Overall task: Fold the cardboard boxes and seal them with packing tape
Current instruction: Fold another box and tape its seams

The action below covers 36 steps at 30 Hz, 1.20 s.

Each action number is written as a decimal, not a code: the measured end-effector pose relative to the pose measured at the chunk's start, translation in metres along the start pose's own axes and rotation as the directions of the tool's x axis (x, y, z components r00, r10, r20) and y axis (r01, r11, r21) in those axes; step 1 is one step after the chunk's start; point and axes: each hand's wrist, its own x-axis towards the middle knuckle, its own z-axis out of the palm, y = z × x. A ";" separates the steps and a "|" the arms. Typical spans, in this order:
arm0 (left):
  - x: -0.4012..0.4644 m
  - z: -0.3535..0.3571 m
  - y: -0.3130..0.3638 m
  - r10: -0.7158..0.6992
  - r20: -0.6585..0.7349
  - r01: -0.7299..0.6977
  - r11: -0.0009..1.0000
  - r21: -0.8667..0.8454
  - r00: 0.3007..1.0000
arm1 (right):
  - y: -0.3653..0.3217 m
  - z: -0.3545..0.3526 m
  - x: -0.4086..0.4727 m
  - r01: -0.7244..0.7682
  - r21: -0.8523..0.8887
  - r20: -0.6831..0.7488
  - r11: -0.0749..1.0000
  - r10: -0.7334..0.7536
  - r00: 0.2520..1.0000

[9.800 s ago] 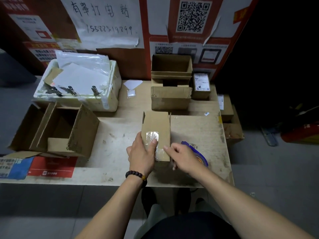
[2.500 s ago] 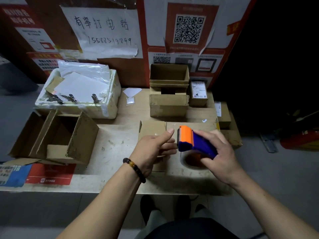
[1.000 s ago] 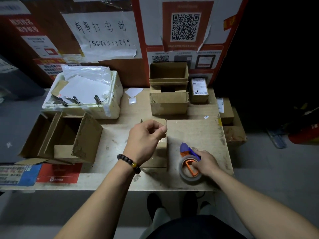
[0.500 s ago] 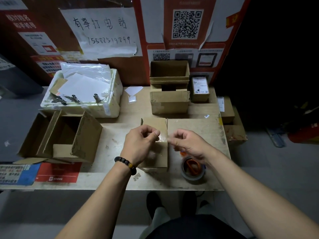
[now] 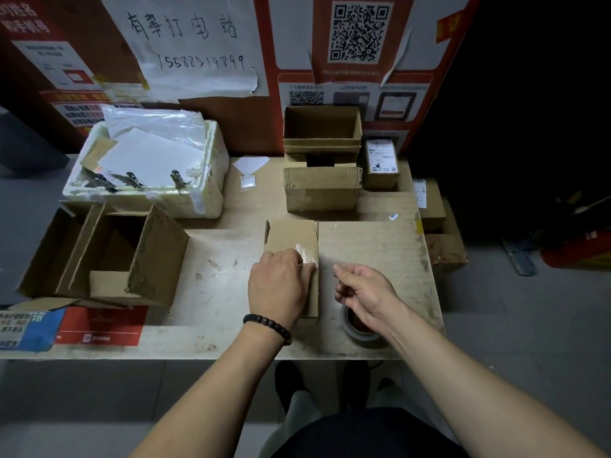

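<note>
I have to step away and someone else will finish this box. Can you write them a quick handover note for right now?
Left hand: lies on the small cardboard box, fingers pressing the clear tape strip down.
Right hand: loosely curled beside the box, holding nothing.
Tape dispenser: on the table, partly hidden under the right wrist.
Done: box folded, a strip of tape laid over it.
Left: smooth the tape, check the other seams, then the remaining boxes.

White foam box [image 5: 205, 196] with papers [image 5: 148, 157], clips [image 5: 132, 180] at table [image 5: 231, 338] far left; handwritten notice [image 5: 195, 44] behind.
</note>
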 end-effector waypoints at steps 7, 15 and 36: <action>-0.006 0.001 0.001 0.025 -0.119 0.011 0.955 0.297 0.993 | 0.021 0.021 0.010 0.089 -0.108 -0.155 0.990 -0.105 0.982; -0.003 0.009 -0.015 -0.440 0.238 0.482 0.861 -0.163 0.866 | 0.032 0.028 0.015 0.084 -0.061 -0.105 0.995 -0.090 0.990; -0.004 0.012 -0.025 -0.382 0.319 0.490 0.767 -0.414 0.867 | 0.000 0.035 -0.016 0.323 -0.867 0.202 0.379 -0.325 0.924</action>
